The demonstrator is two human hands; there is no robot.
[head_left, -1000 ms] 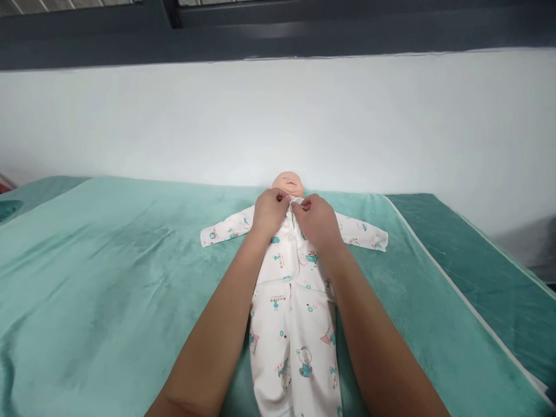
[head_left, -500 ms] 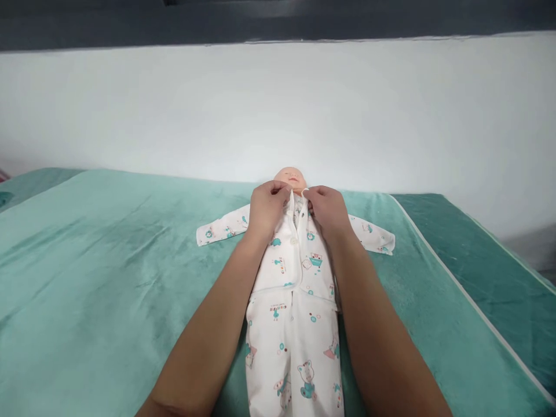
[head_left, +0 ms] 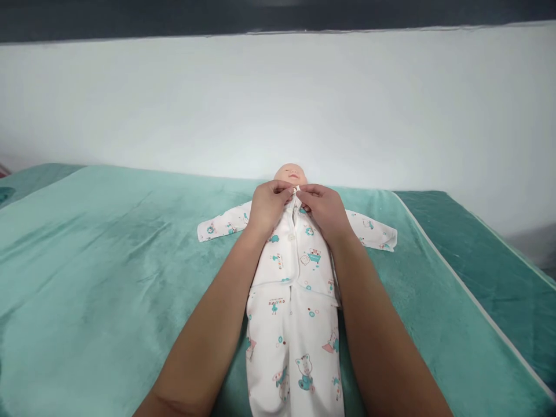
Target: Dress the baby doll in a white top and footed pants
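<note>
A baby doll (head_left: 291, 172) lies on its back, dressed in a white printed baby jacket (head_left: 278, 258) and matching white trousers (head_left: 304, 341). Both sleeves stretch out to the sides. At the doll's neck, my left hand (head_left: 270, 205) pinches one edge of the jacket's collar. My right hand (head_left: 325, 209) pinches the opposite collar edge, and the two edges meet between my fingertips. Below my hands the front is closed at a pale button (head_left: 291, 237). My fingers hide the doll's neck and the collar fastening.
Under the doll spreads a light green blanket (head_left: 108, 260), with a darker green strip (head_left: 486, 266) and white piping on the right. A white wall (head_left: 278, 104) rises behind the doll's head, with a dark band (head_left: 278, 17) along its top.
My right hand has moved slightly left, bringing its collar edge against the one in my left hand. The gap at the neck has narrowed. The view has tilted a little.
</note>
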